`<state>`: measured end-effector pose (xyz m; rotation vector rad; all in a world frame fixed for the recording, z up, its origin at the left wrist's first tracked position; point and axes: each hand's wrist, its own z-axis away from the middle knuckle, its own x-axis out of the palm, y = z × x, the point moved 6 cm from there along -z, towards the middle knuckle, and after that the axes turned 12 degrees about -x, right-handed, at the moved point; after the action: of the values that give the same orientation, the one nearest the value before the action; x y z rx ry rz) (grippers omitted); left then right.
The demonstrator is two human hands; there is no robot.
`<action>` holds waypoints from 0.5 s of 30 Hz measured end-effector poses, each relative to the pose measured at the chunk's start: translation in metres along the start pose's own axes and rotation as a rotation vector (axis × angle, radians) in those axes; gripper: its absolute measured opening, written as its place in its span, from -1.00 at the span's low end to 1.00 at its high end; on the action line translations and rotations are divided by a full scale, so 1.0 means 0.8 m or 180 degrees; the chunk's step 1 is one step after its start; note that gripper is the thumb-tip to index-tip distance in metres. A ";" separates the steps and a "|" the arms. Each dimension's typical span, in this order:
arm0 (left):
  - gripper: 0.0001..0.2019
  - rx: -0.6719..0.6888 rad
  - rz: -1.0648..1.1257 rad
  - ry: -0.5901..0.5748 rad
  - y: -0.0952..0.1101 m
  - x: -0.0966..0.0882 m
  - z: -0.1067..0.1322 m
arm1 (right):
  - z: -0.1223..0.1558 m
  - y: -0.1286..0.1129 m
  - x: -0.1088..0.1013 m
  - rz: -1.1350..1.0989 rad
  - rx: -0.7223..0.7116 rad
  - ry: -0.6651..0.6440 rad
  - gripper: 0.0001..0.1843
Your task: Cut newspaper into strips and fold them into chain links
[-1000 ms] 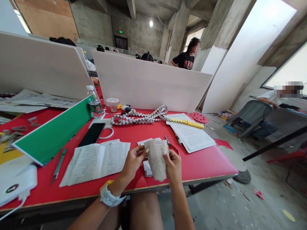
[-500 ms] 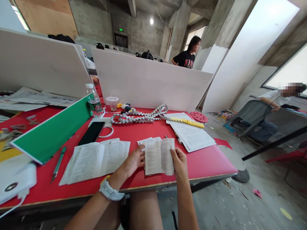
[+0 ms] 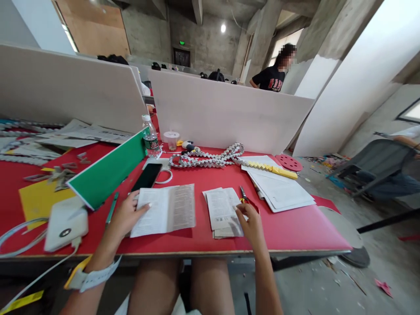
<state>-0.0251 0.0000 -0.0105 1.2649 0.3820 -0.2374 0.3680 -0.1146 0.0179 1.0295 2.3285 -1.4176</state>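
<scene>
Sheets of printed paper [image 3: 160,212] sit pinched in the left hand [image 3: 126,214]; the right hand [image 3: 251,222] pinches the right edge of folded printed pages [image 3: 219,209]

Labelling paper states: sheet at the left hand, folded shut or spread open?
Spread open: both printed halves of the sheet show side by side, with a crease between them.

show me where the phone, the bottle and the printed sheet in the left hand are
printed sheet [image 3: 163,211]: head view, middle of its page
phone [image 3: 147,176]: head view, dark screen
bottle [image 3: 151,142]: head view, label
</scene>
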 end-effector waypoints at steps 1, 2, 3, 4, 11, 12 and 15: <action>-0.32 0.0044 -0.0482 0.0197 -0.009 -0.011 -0.007 | 0.001 0.000 0.005 0.0265 -0.0139 -0.0046 -0.73; -0.31 0.0094 -0.0960 0.0484 -0.015 -0.020 -0.011 | 0.002 0.000 0.011 0.0502 -0.0253 -0.0103 -0.72; -0.29 0.0165 -0.1410 0.0803 -0.018 -0.025 -0.012 | 0.003 0.002 0.017 0.0718 -0.0331 -0.0166 -0.70; -0.25 0.0220 -0.1802 0.1104 -0.019 -0.028 -0.010 | 0.004 0.004 0.023 0.0915 -0.0375 -0.0228 -0.68; 0.05 0.0186 -0.2752 0.1334 -0.010 -0.002 0.011 | -0.006 -0.031 0.067 0.1433 -0.0421 -0.0228 -0.59; 0.09 0.0201 -0.2778 0.1280 -0.006 0.000 0.011 | -0.010 -0.046 0.079 0.1216 -0.0483 -0.0225 -0.57; 0.16 0.0166 -0.2632 0.1148 0.001 -0.001 0.007 | -0.020 -0.085 0.133 0.0510 -0.0651 -0.0570 -0.51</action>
<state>-0.0244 -0.0049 -0.0082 1.1414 1.2142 -0.7239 0.2475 -0.0727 0.0176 0.9641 2.1568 -1.1359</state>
